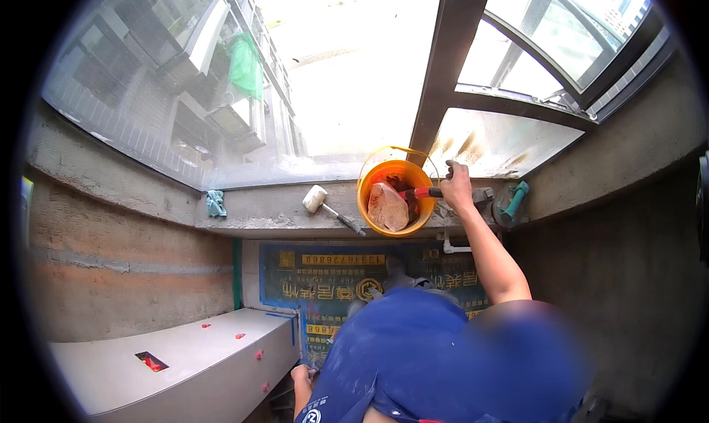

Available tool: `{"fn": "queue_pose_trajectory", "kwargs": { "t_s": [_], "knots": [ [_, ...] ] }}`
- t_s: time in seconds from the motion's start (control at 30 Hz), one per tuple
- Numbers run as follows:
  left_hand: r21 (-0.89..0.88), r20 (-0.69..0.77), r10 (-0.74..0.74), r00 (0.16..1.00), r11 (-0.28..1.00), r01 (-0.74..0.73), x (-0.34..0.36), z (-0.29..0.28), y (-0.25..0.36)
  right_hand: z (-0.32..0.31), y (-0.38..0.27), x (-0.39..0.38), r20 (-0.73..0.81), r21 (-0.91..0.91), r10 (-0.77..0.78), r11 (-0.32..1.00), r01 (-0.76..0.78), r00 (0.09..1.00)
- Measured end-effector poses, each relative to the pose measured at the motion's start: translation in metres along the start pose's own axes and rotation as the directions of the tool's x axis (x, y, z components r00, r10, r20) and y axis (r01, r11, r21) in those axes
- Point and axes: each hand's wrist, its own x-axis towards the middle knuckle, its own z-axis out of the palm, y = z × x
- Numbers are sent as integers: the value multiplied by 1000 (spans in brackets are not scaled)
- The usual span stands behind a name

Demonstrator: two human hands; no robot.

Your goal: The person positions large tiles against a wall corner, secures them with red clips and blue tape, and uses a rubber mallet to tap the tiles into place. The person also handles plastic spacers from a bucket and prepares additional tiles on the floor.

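My right arm reaches to an orange bucket (363,201) on the concrete ledge. My right hand (456,185) is closed at the end of a red-and-black handle (424,192) that slants into the bucket; the working end of this tool is hidden. Inside the bucket lies a pale, reddish-stained chunk (388,207), and the rest is dark and reddish. My left hand (302,374) is low at the left, close to the end of a light tiled block (185,349). Its fingers are partly hidden, and what they touch does not show.
A white-headed mallet (315,198) and a crumpled blue cloth (216,203) lie on the ledge (273,220). Right of the bucket is a turquoise-handled tool (520,195). Windows rise behind. Red clips (259,355) dot the tiled block. Printed green sheeting (295,275) covers the floor.
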Motion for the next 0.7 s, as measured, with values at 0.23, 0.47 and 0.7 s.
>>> {"fn": "queue_pose_trajectory", "kwargs": {
  "t_s": [0.23, 0.47, 0.7],
  "knots": [
    [-220, 174, 262, 949, 950, -222, -88, 64, 72, 43, 29, 59, 279, 7, -70, 997, 71, 958],
    [-386, 237, 278, 931, 906, -172, -116, 107, 78, 25, -11, 72, 576, 178, -120, 984, 19, 809],
    [-231, 173, 136, 975, 968, -94, -117, 97, 35, 35, -62, 77, 828, 189, -245, 969, 160, 505]
  ]
}}
